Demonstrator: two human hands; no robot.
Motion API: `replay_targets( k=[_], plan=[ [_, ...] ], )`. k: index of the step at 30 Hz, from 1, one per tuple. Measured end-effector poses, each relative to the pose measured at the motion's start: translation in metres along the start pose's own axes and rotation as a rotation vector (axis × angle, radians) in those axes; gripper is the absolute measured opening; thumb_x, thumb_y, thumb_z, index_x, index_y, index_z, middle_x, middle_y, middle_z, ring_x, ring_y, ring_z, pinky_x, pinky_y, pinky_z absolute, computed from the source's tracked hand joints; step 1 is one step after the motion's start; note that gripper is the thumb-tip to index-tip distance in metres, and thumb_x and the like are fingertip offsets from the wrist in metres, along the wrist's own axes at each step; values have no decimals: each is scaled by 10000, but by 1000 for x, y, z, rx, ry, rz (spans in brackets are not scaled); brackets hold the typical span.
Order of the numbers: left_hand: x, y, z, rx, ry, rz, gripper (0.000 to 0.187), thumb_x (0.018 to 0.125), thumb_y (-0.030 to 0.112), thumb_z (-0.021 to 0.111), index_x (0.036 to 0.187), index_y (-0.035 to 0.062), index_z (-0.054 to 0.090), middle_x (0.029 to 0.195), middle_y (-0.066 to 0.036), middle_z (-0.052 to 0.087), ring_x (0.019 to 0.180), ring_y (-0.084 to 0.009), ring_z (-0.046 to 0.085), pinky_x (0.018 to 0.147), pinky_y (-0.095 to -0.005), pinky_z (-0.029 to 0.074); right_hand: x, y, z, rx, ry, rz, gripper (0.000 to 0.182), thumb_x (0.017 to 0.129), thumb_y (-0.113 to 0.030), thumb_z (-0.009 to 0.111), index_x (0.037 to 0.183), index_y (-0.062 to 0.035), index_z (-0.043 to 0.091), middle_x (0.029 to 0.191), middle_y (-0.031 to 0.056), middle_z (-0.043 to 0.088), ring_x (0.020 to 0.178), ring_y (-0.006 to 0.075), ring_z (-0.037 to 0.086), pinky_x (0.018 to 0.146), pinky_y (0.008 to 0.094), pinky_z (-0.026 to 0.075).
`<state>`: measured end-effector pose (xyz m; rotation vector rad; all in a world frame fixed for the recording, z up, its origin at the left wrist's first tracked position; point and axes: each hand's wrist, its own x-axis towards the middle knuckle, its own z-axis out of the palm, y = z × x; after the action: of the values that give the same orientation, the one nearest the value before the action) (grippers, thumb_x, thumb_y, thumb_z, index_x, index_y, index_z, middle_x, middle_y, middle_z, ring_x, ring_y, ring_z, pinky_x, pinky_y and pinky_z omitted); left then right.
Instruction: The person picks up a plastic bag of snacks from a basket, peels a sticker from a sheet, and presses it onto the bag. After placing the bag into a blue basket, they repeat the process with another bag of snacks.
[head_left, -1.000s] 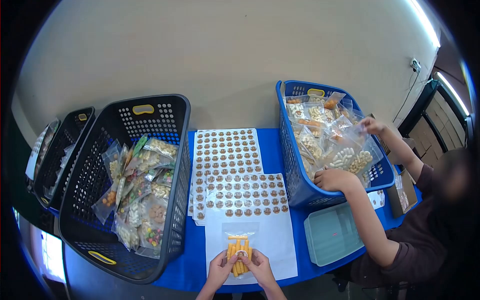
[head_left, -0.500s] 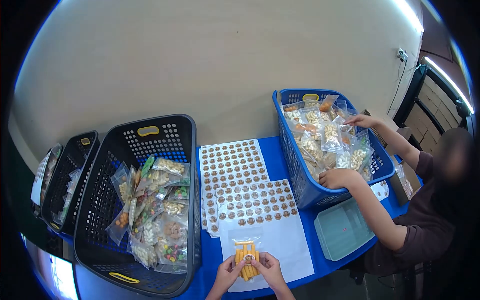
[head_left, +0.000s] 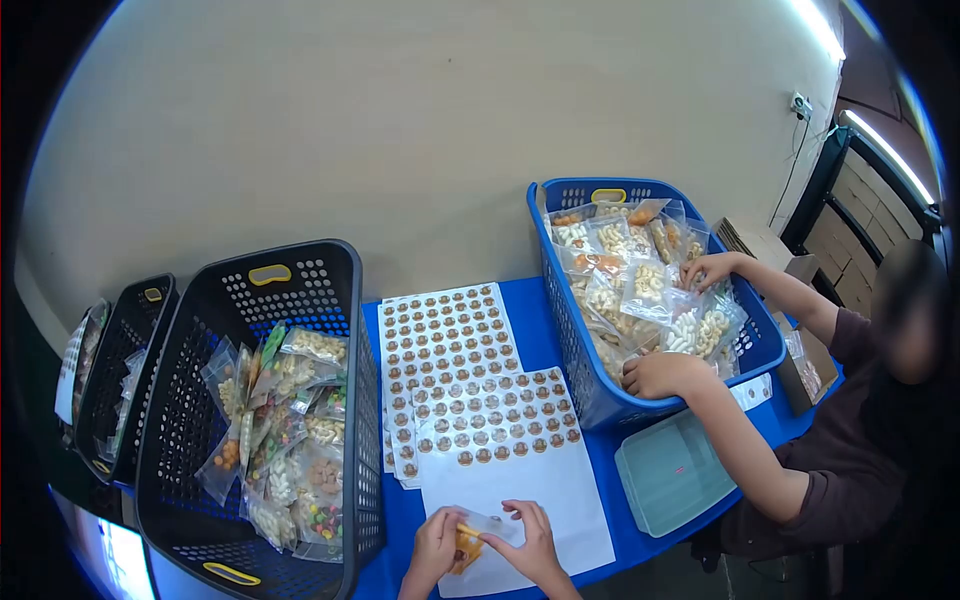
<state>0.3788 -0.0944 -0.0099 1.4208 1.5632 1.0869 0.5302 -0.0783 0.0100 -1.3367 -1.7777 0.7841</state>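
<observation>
Low over the front of a white sticker sheet (head_left: pixel 560 500), a small clear plastic bag of yellow stick snacks (head_left: pixel 466 550) is between my hands. My left hand (head_left: pixel 433 548) is closed around one side of the bag and hides part of it. At the bag's clear, unfilled end, my right hand (head_left: pixel 527 545) has thumb and fingers on the plastic. The bag lies tilted, and its round sticker cannot be made out clearly. Rows of round brown stickers (head_left: pixel 497 415) cover the far part of the sheet, while its near part is bare.
A black basket (head_left: pixel 365 430) of snack bags (head_left: pixel 300 440) stands at left, with smaller black baskets (head_left: pixel 130 370) beyond it. To the right, a co-worker's hands (head_left: pixel 665 375) reach into a blue basket (head_left: pixel 570 330) of snack bags. A translucent green tray (head_left: pixel 675 480) sits in front of it.
The bag has gone from upright and facing me to tilted and partly covered by my hands. My right hand has shifted to its clear end. The whole view has shifted slightly.
</observation>
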Motion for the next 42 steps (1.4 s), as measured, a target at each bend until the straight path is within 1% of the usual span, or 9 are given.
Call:
replay_targets(
  k=[2,5,9,17,23,26,30,34,42],
  plan=[
    [4,4,14,44,-87,36,162,824,127,469,776,-7,546,685,-155,571,653,-311,568,568,-314,430,9,9,-6,-129,-58,-177,265,672,-213,687,789,-11,563,751,105,557,691,258,543,609,312,425],
    [8,18,15,129,-70,-72,158,810,119,485,750,-8,556,656,-145,571,648,-299,574,547,-322,427,4,11,5,50,-168,21,197,747,-215,601,748,-28,538,712,106,553,628,291,538,550,357,424],
    [9,14,10,195,225,192,140,761,78,529,664,-9,578,597,-100,561,560,-202,523,567,-299,392,9,-16,-5,72,-73,-66,168,764,-170,575,699,-28,513,654,108,553,564,282,534,535,358,424],
    [28,5,23,180,481,58,185,778,125,528,639,13,577,568,-82,543,555,-229,496,614,-324,365,8,-7,-22,170,-32,-163,122,729,-92,596,657,-20,530,599,93,536,543,261,534,562,331,431],
    [37,2,54,31,276,-165,185,805,144,511,709,1,578,644,-106,573,608,-238,532,643,-335,396,8,14,-35,157,66,-149,86,717,-66,601,674,-9,553,564,102,520,512,248,522,517,319,418],
    [42,19,60,-98,166,-35,162,796,129,524,895,8,567,874,-108,593,835,-191,558,737,-290,414,1,39,-34,143,113,5,77,716,-42,595,671,4,554,556,101,521,488,219,515,481,304,404],
    [31,23,65,31,-116,127,426,733,168,625,1111,38,478,1219,-169,405,1146,-282,383,915,-365,328,7,54,-55,115,232,37,84,725,-34,584,659,6,548,554,97,521,477,204,509,460,301,391],
    [11,44,84,5,-196,107,638,658,202,704,1195,43,399,1283,-211,293,1197,-324,309,958,-386,283,6,58,-62,132,200,46,97,736,-52,573,661,1,540,558,96,519,483,218,512,465,308,392],
    [3,48,99,79,-163,138,602,676,116,663,1213,56,397,1303,-187,277,1192,-320,318,949,-377,302,-2,46,-68,239,96,93,121,730,-101,602,705,3,545,616,102,535,563,213,546,501,295,417]
  ],
)
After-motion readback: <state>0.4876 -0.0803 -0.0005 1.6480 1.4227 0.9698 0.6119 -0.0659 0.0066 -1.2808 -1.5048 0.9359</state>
